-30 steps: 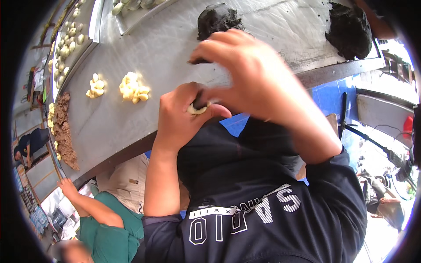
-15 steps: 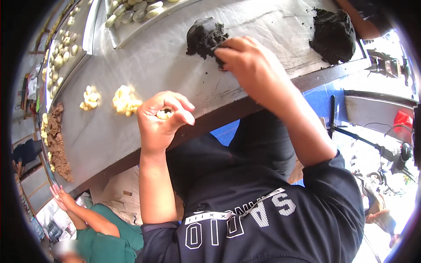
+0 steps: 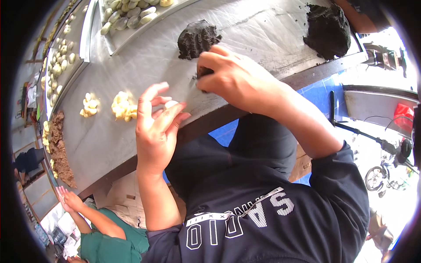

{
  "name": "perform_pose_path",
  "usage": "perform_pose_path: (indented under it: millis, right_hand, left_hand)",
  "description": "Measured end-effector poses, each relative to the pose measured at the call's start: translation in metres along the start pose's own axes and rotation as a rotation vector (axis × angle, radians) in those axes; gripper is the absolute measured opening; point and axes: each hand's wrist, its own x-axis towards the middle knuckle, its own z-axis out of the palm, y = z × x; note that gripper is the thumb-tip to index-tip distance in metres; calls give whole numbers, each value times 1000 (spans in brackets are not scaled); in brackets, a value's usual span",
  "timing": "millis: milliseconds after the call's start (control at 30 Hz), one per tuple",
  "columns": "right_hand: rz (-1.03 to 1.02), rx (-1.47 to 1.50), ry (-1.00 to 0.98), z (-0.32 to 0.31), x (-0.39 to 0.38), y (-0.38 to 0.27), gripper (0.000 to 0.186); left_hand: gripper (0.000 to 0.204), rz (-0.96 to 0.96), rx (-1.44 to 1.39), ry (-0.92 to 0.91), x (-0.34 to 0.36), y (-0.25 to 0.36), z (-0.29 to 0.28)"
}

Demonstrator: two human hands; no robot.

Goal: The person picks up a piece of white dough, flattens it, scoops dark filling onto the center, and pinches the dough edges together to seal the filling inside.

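At the near edge of the steel table (image 3: 144, 65), the right hand (image 3: 232, 79) curls its fingers shut on a small pinch of dark paste (image 3: 204, 72), just beside the nearer of two dark lumps (image 3: 197, 39), while the second, bigger lump (image 3: 328, 30) lies well apart at the far right. The left hand (image 3: 155, 127) is raised palm up with fingers loosely spread, cradling one small pale dough piece (image 3: 171, 104) against the fingertips. Beyond it two little heaps of pale pieces (image 3: 123, 105) sit on the table, and two trays (image 3: 131, 17) of shaped pieces lie farther back.
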Motion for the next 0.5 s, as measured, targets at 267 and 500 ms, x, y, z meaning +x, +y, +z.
perform_pose_path:
  millis: [267,500]
  right_hand:
    - [76,-31,130,-7,6,51,26]
    - [41,-11,-73,-2,37,40,16]
  left_hand:
    - [72,19,-46,42,0,-17,12]
    - [56,-305,-499,-167,-7,-22,-12]
